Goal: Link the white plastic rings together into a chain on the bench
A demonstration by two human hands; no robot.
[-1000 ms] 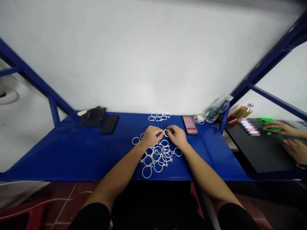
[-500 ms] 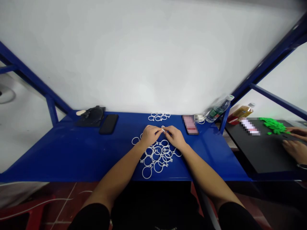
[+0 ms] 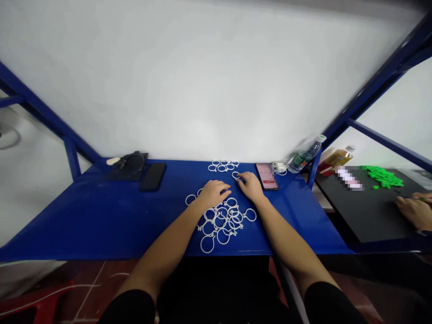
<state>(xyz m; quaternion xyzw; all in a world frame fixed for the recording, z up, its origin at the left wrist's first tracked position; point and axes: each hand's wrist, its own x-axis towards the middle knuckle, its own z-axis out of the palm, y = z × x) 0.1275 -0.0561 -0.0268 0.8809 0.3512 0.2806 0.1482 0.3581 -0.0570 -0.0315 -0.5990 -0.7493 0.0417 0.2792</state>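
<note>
White plastic ring [image 3: 235,175], pinched in the narrowed fingers of the right hand [image 3: 250,186] at frame centre, sits just below the neat row [image 3: 222,165] on the blue surface [image 3: 101,211], while the left hand [image 3: 213,192] rests curled on the loose pile [image 3: 222,220], its hold unclear.

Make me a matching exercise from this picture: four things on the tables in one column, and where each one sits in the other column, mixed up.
Things
1. black phone
2. water bottle
3. green pieces
4. pile of white rings

Places
A. on the black table at the right
B. middle of the blue table, toward its front edge
C. left part of the blue table, beside a dark pouch
D. tilted at the blue table's back right corner

Pairs: 1-C, 2-D, 3-A, 4-B
</note>
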